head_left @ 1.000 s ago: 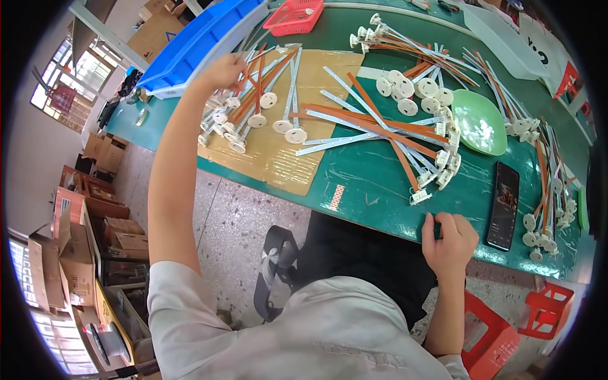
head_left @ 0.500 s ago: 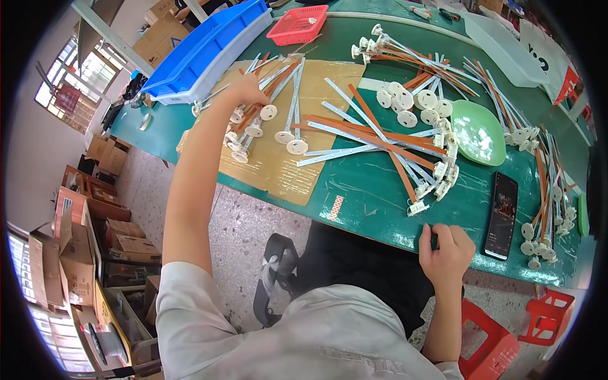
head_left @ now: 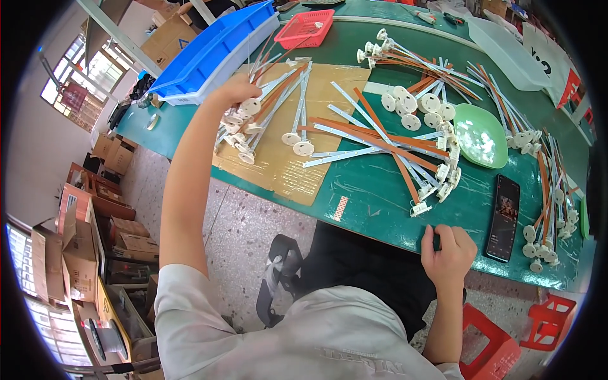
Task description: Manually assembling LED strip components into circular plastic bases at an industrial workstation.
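Note:
My left hand (head_left: 239, 92) is closed on a bundle of LED strips (head_left: 269, 95) with round white bases, at the left part of the cardboard sheet. White and orange-brown strip ends rise past the fingers toward the blue bin, and the bases (head_left: 244, 136) cluster below and beside the hand. The fingertips are partly hidden. My right hand (head_left: 448, 253) rests at the table's front edge, fingers curled in, with nothing visible in it. Left of it and farther in lies a fan of more LED strips (head_left: 380, 136), their white bases bunched at the right end.
The cardboard sheet (head_left: 294, 180) lies on the green table (head_left: 373, 209). A green bowl (head_left: 481, 152) holds small white pieces. Beside my right hand is a phone (head_left: 503, 218). Farther off stand a blue bin (head_left: 212, 54), a red basket (head_left: 304, 30) and a translucent tray (head_left: 506, 54). More strips lie right.
The strips at my left hand have been drawn together; the base that stuck out left of my wrist has gone from there. Some strip ends now point higher. My right hand stays put.

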`<action>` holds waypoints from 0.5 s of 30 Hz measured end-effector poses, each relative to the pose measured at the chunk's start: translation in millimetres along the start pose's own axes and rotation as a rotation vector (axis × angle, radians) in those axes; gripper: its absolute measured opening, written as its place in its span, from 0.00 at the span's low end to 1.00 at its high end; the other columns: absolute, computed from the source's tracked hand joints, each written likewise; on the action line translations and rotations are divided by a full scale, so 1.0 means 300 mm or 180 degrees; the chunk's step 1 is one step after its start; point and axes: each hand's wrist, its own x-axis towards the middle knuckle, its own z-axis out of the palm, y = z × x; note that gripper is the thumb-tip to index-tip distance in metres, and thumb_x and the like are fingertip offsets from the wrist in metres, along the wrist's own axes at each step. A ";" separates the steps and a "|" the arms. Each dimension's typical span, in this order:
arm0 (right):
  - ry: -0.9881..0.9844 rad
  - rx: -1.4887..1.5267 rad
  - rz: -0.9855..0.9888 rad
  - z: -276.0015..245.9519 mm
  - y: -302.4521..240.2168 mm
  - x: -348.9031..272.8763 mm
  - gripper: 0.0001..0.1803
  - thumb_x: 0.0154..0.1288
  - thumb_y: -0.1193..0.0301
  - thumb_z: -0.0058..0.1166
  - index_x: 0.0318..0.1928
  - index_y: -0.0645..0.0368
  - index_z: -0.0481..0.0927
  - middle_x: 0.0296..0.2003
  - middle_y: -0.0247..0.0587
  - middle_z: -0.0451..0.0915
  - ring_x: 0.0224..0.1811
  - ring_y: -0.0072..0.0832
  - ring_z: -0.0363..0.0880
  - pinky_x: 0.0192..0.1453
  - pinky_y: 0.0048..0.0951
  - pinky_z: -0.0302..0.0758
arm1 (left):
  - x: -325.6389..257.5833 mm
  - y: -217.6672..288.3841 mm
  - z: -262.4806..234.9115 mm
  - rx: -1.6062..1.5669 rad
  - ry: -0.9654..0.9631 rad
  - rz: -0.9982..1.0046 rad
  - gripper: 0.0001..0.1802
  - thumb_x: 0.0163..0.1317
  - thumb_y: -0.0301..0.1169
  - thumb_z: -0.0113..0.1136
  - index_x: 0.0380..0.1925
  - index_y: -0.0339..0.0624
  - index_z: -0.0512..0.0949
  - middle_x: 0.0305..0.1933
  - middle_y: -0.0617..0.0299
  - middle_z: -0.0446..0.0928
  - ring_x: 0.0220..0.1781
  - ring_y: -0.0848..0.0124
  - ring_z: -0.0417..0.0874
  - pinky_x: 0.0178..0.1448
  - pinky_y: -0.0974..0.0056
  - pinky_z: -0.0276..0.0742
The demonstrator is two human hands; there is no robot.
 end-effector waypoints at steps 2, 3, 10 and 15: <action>0.0017 -0.0028 0.0013 -0.001 0.002 -0.002 0.12 0.50 0.76 0.66 0.22 0.57 0.73 0.16 0.36 0.66 0.17 0.34 0.68 0.20 0.34 0.61 | -0.031 0.002 -0.023 -0.0318 0.0045 -0.0007 0.17 0.49 0.33 0.66 0.36 0.33 0.78 0.25 0.59 0.76 0.20 0.73 0.77 0.17 0.66 0.64; 0.0012 -0.0002 0.0012 0.002 0.000 -0.002 0.12 0.50 0.76 0.66 0.22 0.57 0.72 0.16 0.36 0.66 0.17 0.34 0.68 0.20 0.34 0.61 | -0.029 -0.014 -0.041 -0.0309 0.0049 -0.0007 0.17 0.49 0.33 0.66 0.36 0.33 0.78 0.25 0.59 0.76 0.20 0.73 0.77 0.17 0.66 0.64; 0.0029 -0.0005 -0.0028 -0.003 0.001 0.003 0.12 0.50 0.75 0.65 0.21 0.57 0.72 0.16 0.36 0.65 0.17 0.34 0.68 0.20 0.35 0.61 | 0.065 -0.157 -0.090 0.0905 0.0068 0.0487 0.20 0.47 0.38 0.69 0.35 0.33 0.80 0.31 0.51 0.81 0.34 0.59 0.84 0.37 0.58 0.79; 0.0029 -0.0033 0.0001 -0.006 0.000 0.000 0.12 0.50 0.75 0.65 0.21 0.57 0.72 0.16 0.37 0.66 0.17 0.34 0.68 0.20 0.35 0.62 | 0.136 -0.129 0.003 0.1961 0.0212 0.0171 0.23 0.47 0.41 0.68 0.39 0.34 0.85 0.47 0.40 0.82 0.50 0.47 0.84 0.56 0.51 0.78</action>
